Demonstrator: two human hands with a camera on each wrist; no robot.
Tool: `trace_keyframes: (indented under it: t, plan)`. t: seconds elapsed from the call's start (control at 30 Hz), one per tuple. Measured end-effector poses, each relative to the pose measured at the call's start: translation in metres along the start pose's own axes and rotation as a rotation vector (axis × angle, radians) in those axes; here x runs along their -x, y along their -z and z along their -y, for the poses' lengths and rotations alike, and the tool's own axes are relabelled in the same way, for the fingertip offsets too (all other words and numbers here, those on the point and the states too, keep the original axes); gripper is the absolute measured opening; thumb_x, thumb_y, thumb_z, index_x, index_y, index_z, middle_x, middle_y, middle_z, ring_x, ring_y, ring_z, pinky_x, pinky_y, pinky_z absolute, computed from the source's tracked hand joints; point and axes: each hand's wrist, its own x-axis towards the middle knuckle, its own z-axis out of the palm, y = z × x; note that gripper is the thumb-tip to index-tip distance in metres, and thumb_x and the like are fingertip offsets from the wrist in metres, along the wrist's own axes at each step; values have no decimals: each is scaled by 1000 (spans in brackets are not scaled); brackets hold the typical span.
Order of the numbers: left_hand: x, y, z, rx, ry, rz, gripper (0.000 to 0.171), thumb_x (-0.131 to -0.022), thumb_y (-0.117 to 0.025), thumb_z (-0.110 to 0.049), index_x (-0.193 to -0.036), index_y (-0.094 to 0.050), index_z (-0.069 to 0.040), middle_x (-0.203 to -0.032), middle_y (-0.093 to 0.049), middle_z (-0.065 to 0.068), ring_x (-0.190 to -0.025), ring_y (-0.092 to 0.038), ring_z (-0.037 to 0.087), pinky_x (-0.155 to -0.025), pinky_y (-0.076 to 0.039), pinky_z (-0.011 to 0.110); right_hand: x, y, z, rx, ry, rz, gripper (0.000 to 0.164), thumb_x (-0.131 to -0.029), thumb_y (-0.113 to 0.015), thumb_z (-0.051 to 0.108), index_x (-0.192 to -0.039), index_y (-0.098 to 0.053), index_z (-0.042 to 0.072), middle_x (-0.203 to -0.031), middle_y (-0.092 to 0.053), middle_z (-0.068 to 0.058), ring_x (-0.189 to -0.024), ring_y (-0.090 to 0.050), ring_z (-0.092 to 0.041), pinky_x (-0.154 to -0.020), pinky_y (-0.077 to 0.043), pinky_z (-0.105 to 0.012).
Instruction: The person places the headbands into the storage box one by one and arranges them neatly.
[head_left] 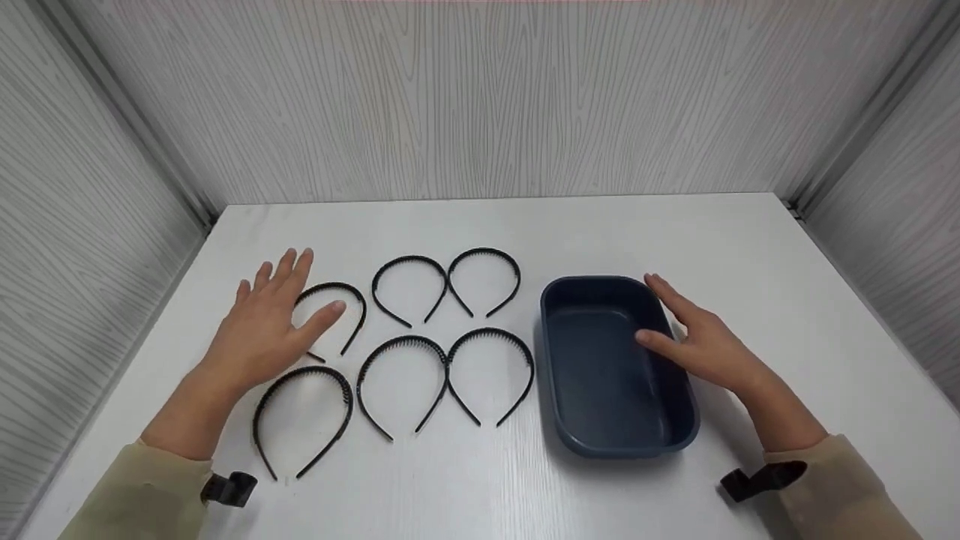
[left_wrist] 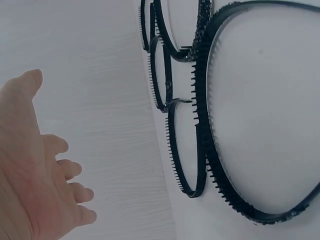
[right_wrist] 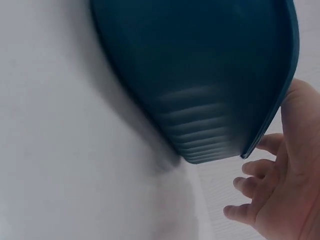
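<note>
My left hand [head_left: 262,330] hovers with spread fingers over the far-left black headband [head_left: 364,307], partly hiding it. Nothing is in its grasp. Several toothed black headbands lie flat in two rows, among them the near-left headband [head_left: 257,427] and the near-middle headband [head_left: 360,386]. In the left wrist view, a large headband [left_wrist: 201,90] shows its comb teeth. A dark blue plastic bin [head_left: 607,375] stands at the right, with no objects visible inside. My right hand [head_left: 709,345] is at the bin's right rim, thumb over the inside and straight, loose fingers outside; firm contact cannot be told.
The white table [head_left: 480,495] holds everything. Wood-grain panels rise behind it, as the back panel [head_left: 480,97] does, and at both sides. A black wrist strap piece [head_left: 231,489] sits by the left sleeve, and another black piece [head_left: 763,480] by the right.
</note>
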Motion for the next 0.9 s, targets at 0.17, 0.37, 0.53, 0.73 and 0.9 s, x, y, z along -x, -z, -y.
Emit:
trace_keyframes:
  t: [0.17, 0.37, 0.53, 0.73, 0.9]
  plan:
    - [-5, 1, 19, 96, -3, 18, 91, -107, -52, -60, -172, -12, -10, -176, -10, 21, -159, -7, 50, -127, -4, 64, -1, -5, -11, -80, 23, 4, 82, -106, -68, 31, -172, -20, 22, -175, -21, -8, -159, -22, -35, -123, -27, -60]
    - [-13, -1, 37, 194, 8, 31, 85, -108, -54, -56, -171, -18, -13, -175, -17, 18, -159, -14, 46, -126, -13, 65, -1, -11, -17, -137, -19, 8, 76, -108, -65, 32, -171, -23, 30, -175, -23, -5, -160, -21, -32, -123, -25, -60]
    - [-25, -5, 50, 239, 47, 60, 83, -107, -55, -57, -171, -21, -17, -174, -23, 17, -157, -23, 46, -122, -24, 68, -1, -13, -20, -168, -29, -1, 75, -108, -65, 31, -170, -24, 33, -175, -24, -3, -161, -20, -30, -125, -22, -58]
    - [-42, -11, 63, 281, 69, 106, 83, -106, -57, -57, -171, -23, -19, -171, -27, 22, -155, -27, 48, -120, -27, 69, 0, -14, -22, -194, -18, -8, 74, -108, -65, 29, -170, -24, 34, -175, -24, -1, -161, -20, -29, -126, -22, -50]
    - [-54, -16, 72, 326, 72, 133, 84, -106, -58, -56, -170, -24, -14, -170, -29, 23, -156, -27, 46, -121, -27, 66, -1, -15, -24, -188, -2, -18, 75, -108, -65, 28, -171, -24, 32, -175, -23, -1, -161, -20, -28, -124, -22, -33]
